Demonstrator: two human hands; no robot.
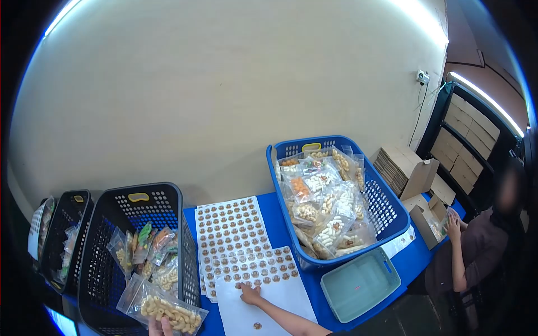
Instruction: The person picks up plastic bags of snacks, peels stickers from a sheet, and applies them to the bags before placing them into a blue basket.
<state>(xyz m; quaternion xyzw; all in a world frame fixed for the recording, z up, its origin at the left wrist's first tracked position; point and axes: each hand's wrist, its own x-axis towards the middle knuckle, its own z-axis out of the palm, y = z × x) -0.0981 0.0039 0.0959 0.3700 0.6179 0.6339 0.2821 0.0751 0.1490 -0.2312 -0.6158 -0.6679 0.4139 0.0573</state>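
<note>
Along the tabletop [273, 215], a filled blue basket [386, 213] and a black basket [188, 252] are set either side of flat sticker sheets [230, 224], presumably for easy reach. The top sheet [286, 297] is touched by the right hand [250, 294]; whether anything is pinched cannot be told. A snack packet [182, 318] is gripped by the left hand [161, 327] at the black basket's near edge.

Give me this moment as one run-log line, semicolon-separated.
left hand: holding clear snack bag; right hand: on sticker sheet; blue basket: heaped with bags; co-worker's hands: at open box
</note>
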